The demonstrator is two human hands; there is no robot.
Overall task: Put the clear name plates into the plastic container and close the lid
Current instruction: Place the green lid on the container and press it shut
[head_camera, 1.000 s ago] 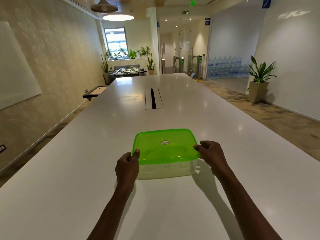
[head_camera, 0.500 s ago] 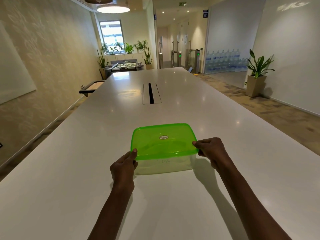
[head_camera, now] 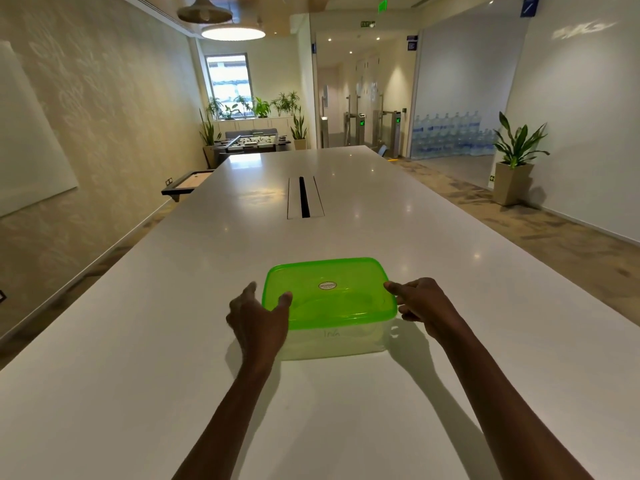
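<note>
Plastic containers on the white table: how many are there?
1: the plastic container with its green lid sits near the table's close end, between both hands.

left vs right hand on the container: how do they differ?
The left hand has its thumb on top of the green lid; the right hand touches only the lid's right edge. Left sits at the near-left corner; right is further back. Both are at the lid of the container.

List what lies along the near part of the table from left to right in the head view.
left hand → green lid on the clear container → right hand. All on the white table.
</note>
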